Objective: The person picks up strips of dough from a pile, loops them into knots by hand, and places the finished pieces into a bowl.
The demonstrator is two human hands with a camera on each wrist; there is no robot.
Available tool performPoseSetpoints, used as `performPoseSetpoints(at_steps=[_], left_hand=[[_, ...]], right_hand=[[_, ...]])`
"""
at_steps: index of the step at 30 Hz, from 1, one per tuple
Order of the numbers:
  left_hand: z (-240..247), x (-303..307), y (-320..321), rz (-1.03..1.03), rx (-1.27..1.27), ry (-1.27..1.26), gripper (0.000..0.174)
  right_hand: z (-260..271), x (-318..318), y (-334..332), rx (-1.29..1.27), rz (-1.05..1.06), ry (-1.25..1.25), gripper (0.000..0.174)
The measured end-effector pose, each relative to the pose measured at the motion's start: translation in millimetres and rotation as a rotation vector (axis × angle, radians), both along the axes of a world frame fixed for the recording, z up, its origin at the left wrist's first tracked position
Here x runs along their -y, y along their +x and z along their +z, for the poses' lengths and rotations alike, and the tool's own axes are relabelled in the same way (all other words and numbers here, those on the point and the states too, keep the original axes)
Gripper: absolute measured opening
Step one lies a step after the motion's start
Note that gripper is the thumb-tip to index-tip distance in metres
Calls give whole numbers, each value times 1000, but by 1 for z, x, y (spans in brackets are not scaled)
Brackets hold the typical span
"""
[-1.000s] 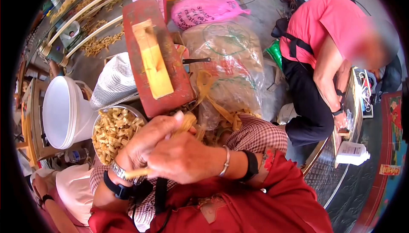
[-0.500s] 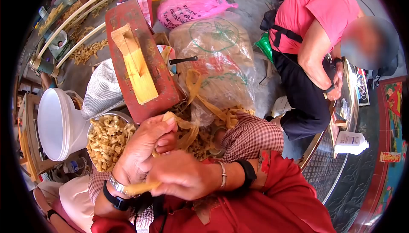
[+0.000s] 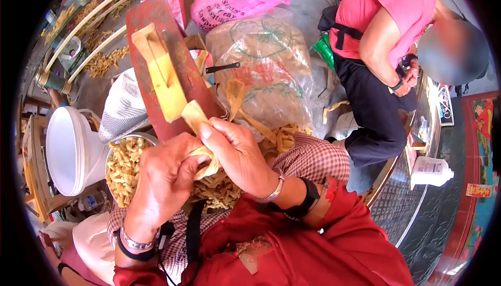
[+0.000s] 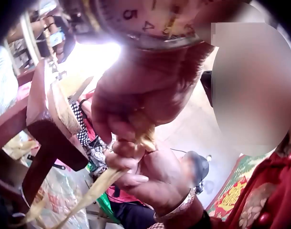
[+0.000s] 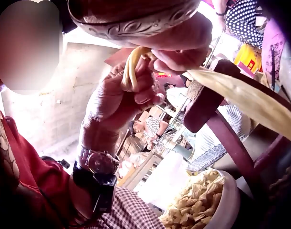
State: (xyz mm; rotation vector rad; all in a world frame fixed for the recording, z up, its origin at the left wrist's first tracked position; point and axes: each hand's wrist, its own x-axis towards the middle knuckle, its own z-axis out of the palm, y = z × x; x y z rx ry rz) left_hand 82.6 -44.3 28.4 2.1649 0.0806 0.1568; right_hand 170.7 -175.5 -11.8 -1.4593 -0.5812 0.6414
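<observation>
A soft tan-yellow strip [image 3: 194, 114] is looped between both hands, its flat end sticking up toward a red bench. My left hand [image 3: 164, 176] pinches a folded part of the strip with thumb and fingers. Close against it, my right hand [image 3: 242, 155] grips the strip with the thumb pressed on it. In the right wrist view a yellow loop [image 5: 131, 71] bends over the left fingers. The strip's long tail [image 4: 95, 191] trails down in the left wrist view. Below the hands lie many short knotted strips [image 3: 216, 192].
A yellow slab or stack [image 3: 162, 74] lies on the red bench [image 3: 195, 79]. A bowl [image 5: 233, 195] of knotted pieces and a white bucket [image 3: 65, 153] stand to the left. Beyond are a large clear plastic bag [image 3: 266, 61] and a person in pink [image 3: 373, 30] bending at the right.
The right hand has moved up and forward from over the left wrist to beside the left fingers. The strip now forms a loop between them, one end pointing up.
</observation>
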Motion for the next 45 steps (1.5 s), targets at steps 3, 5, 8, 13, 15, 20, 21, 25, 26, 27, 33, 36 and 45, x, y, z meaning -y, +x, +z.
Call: performPoseSetpoints(at_steps=[3, 5, 8, 13, 15, 20, 21, 25, 26, 27, 33, 36, 45], left_hand=[[4, 4, 0, 73, 262, 270, 14], [10, 4, -2, 54, 276, 347, 19], [7, 2, 2, 66, 317, 354, 22], [-1, -10, 2, 115, 21, -27, 11], [-10, -9, 7, 70, 111, -513, 16], [-12, -16, 7, -3, 81, -1170, 35], [-6, -9, 7, 23, 80, -1226, 39], [-5, -9, 7, -66, 38, -1189, 45], [-6, -11, 7, -102, 16, -1139, 45], [-10, -10, 7, -72, 75, -995, 41], [-23, 0, 12, 52, 280, -311, 35], [-20, 4, 10, 34, 121, -710, 42], [-18, -13, 11, -22, -36, -1361, 48]], right_hand=[[1, -2, -1, -69, 82, 43, 37], [7, -1, 3, -87, 170, 78, 37], [9, 3, 19, -18, 320, -32, 41], [20, 6, 29, 41, 414, -89, 43], [19, 6, 26, 151, 373, -32, 39], [15, 4, 24, 131, 320, 83, 34], [19, 2, 23, 176, 273, 100, 33], [19, 8, 30, 221, 273, 147, 32], [14, 9, 30, 190, 258, 119, 32], [8, 9, 30, 160, 244, 92, 33], [6, 1, 23, 124, 205, 38, 30], [6, -1, 24, 142, 133, 12, 29], [-6, 17, 38, 186, 89, 46, 33]])
